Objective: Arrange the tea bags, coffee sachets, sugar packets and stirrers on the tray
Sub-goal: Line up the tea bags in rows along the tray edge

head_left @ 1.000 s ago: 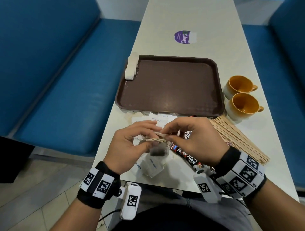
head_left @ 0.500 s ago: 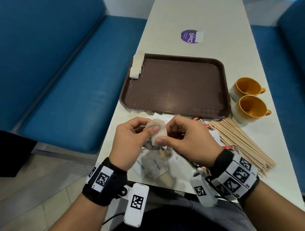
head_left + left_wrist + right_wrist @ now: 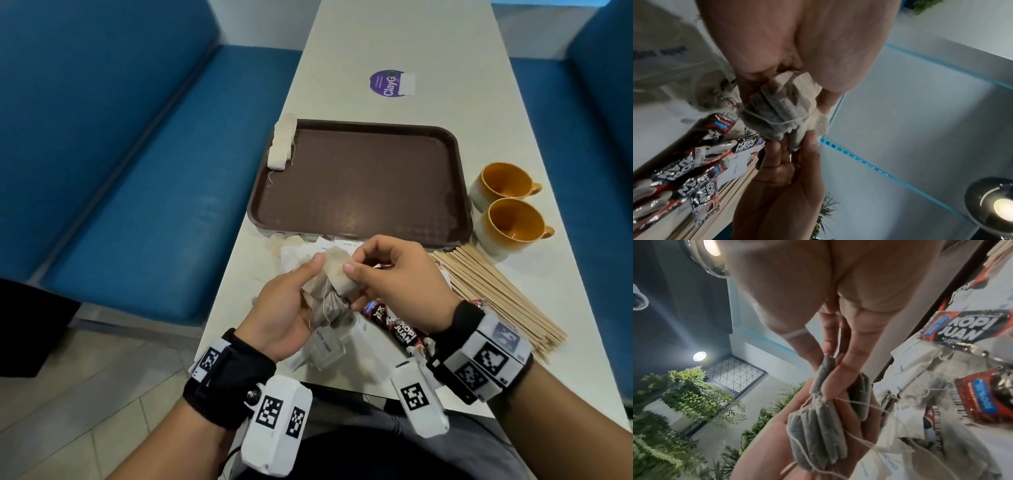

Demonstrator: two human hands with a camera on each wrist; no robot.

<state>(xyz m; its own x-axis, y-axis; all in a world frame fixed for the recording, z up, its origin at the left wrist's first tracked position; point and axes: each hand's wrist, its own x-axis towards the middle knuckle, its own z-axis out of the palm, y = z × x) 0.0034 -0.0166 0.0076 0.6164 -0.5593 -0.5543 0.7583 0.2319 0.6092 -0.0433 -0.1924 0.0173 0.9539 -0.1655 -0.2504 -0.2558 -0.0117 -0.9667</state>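
Note:
Both hands hold a bunch of beige tea bags [image 3: 337, 274] with tangled strings above the table's near edge. My left hand [image 3: 291, 305] grips the stack of bags [image 3: 816, 425] in its palm. My right hand [image 3: 383, 274] pinches one bag [image 3: 823, 369] between thumb and fingers. The brown tray [image 3: 359, 181] lies beyond, its floor bare, with a row of tea bags [image 3: 281, 142] on its far left rim. Kopi Juan coffee sachets [image 3: 394, 323], white sugar packets [image 3: 323, 344] and wooden stirrers [image 3: 496, 298] lie on the table under and beside my hands.
Two orange-lined cups [image 3: 507, 202] stand right of the tray. A purple sticker [image 3: 390, 84] sits further along the table. Blue bench seats [image 3: 137, 192] flank the narrow table on both sides.
My hands have lifted the tea bags a little and turned them; a bag now stands up between my thumbs, where before the bunch hung lower over the sugar packets.

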